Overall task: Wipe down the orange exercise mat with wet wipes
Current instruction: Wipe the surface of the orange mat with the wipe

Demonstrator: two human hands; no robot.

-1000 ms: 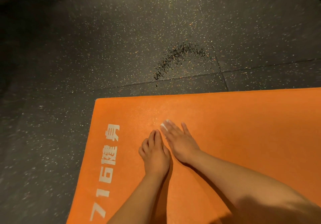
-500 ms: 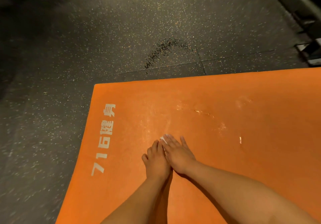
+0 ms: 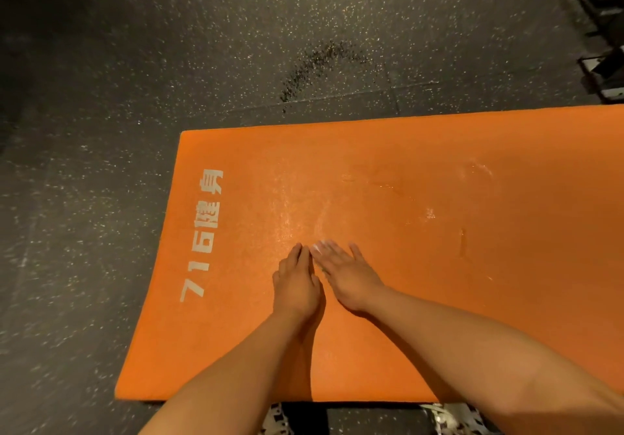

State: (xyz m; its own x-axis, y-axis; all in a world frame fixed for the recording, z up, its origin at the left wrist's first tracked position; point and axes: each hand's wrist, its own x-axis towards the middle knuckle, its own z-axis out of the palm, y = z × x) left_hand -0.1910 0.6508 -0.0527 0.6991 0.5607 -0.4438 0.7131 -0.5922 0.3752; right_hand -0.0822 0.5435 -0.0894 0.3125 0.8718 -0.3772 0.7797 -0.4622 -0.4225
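The mat (image 3: 388, 266) lies flat on the floor (image 3: 101, 130), soft and wet-slick toward 12 o'clock, so both hands, left (image 3: 297, 286) and right (image 3: 347, 276), press flat-open, the limp wipe (image 3: 319, 246) pinned under right fingertips.

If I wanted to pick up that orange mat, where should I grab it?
Probably the near left corner of the orange mat. It lies flat on the floor, so slide your fingers under the edge from the left side; both hands press down further in.
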